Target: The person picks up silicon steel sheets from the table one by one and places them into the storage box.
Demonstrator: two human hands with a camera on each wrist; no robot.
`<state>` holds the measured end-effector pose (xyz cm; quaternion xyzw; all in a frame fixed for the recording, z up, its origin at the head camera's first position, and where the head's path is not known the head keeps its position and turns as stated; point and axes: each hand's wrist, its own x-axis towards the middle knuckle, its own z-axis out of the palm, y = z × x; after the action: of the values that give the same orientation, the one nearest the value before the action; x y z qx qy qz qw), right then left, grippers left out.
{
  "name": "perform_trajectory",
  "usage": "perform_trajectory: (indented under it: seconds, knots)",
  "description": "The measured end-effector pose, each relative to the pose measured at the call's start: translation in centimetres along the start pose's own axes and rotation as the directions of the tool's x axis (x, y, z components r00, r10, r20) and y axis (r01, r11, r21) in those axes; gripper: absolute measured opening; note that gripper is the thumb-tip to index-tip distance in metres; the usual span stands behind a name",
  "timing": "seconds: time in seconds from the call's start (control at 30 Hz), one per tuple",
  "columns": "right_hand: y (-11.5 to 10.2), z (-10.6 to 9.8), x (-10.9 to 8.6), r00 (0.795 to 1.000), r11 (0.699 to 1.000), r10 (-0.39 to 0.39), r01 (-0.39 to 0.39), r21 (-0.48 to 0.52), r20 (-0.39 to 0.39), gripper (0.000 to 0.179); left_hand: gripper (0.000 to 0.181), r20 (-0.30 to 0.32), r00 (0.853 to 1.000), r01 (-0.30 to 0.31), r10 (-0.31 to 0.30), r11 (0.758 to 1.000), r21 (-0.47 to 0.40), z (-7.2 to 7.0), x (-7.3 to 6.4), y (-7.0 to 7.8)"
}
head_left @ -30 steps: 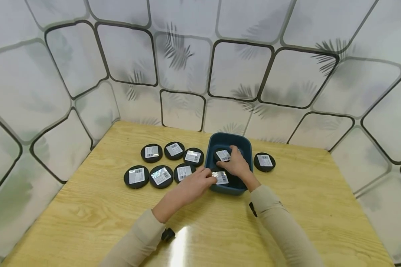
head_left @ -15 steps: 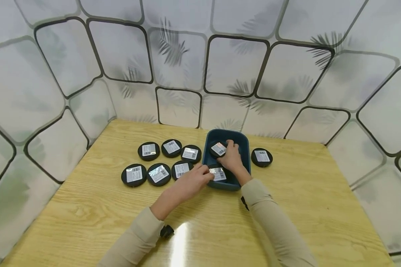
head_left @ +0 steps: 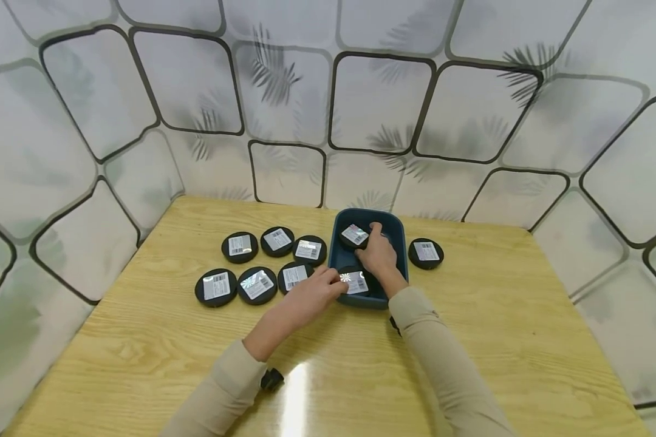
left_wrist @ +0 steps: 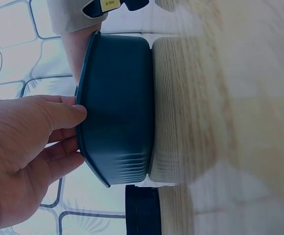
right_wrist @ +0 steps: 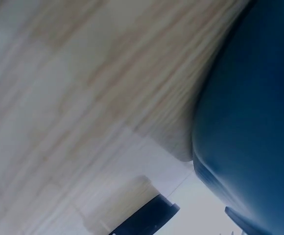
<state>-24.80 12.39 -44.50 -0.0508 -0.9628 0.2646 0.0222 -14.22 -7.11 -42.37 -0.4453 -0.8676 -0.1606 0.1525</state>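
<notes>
The blue bin (head_left: 396, 240) stands on the table, its rim pinched at the near left by my left hand (head_left: 314, 293). In the left wrist view, the thumb of that left hand (left_wrist: 19, 152) lies on the outside of the bin wall (left_wrist: 117, 98). Inside the bin, my right hand (head_left: 381, 256) holds a flat round black container (head_left: 354, 235) with a white label by its right side, at the far left corner. A second black container (head_left: 355, 283) lies at the bin's near end. The right wrist view shows the bin's outer wall (right_wrist: 254, 117); the right hand is out of that view.
Several labelled black containers (head_left: 239, 246) lie in two rows left of the bin. One more black container (head_left: 426, 252) is to its right. The wooden table (head_left: 486, 340) ends at a patterned wall covering (head_left: 290, 176) behind and at the sides.
My right hand has moved the black container a little farther and leftward within the bin, into the far left corner. My left hand has kept its hold on the rim. The head view has shifted slightly.
</notes>
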Motion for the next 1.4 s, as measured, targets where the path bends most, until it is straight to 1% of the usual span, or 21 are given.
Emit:
perform_trajectory:
  seconds: [0.1,0.2,0.3,0.4,0.5,0.77,0.93,1.1,1.3,1.4]
  knots:
    - [0.2,0.2,-0.6,1.0,1.0,0.005,-0.005,0.019,0.012,0.069,0.016,0.008,1.0,-0.014,0.013,1.0,0.006,0.1,-0.4,0.2]
    - [0.5,0.3,-1.1,0.999,0.999,0.03,-0.03,0.028,0.019,0.066,0.018,0.019,1.0,-0.025,0.025,1.0,0.008,0.2,-0.7,0.5]
    - [0.4,0.1,-0.9,0.999,0.999,0.031,-0.031,0.025,-0.008,0.062,0.019,0.01,1.0,-0.019,0.019,1.0,0.014,0.2,-0.5,0.5]
    - [0.0,-0.3,-0.3,1.0,1.0,0.003,-0.003,0.025,-0.029,0.061,0.021,-0.002,1.0,-0.001,0.001,1.0,0.024,0.0,-0.1,0.2]
    - [-0.1,-0.5,0.0,1.0,1.0,-0.01,0.01,0.024,-0.019,0.064,0.02,0.001,1.0,0.008,-0.008,1.0,0.025,-0.1,0.1,0.0]
    - [0.0,-0.3,0.5,0.999,1.0,-0.012,0.012,0.001,0.042,0.076,0.019,-0.015,1.0,-0.006,0.007,1.0,0.011,-0.3,0.2,-0.1]
    - [0.2,-0.2,0.3,0.997,1.0,-0.015,0.015,-0.009,0.077,0.076,0.016,-0.012,1.0,-0.007,0.007,1.0,0.005,-0.1,0.0,0.0]
    - [0.1,-0.3,0.2,0.997,1.0,-0.02,0.021,-0.01,0.081,0.073,0.016,-0.016,1.0,-0.006,0.006,1.0,0.004,0.0,0.0,0.1]
    - [0.1,-0.3,0.2,0.997,1.0,-0.019,0.017,0.017,0.081,0.072,0.014,-0.018,1.0,0.004,-0.004,1.0,0.0,-0.1,0.0,0.1]
    - [0.2,-0.4,0.2,0.995,0.997,-0.042,0.036,0.066,0.095,0.074,0.015,-0.007,1.0,0.012,-0.012,1.0,-0.01,-0.1,0.0,0.1]
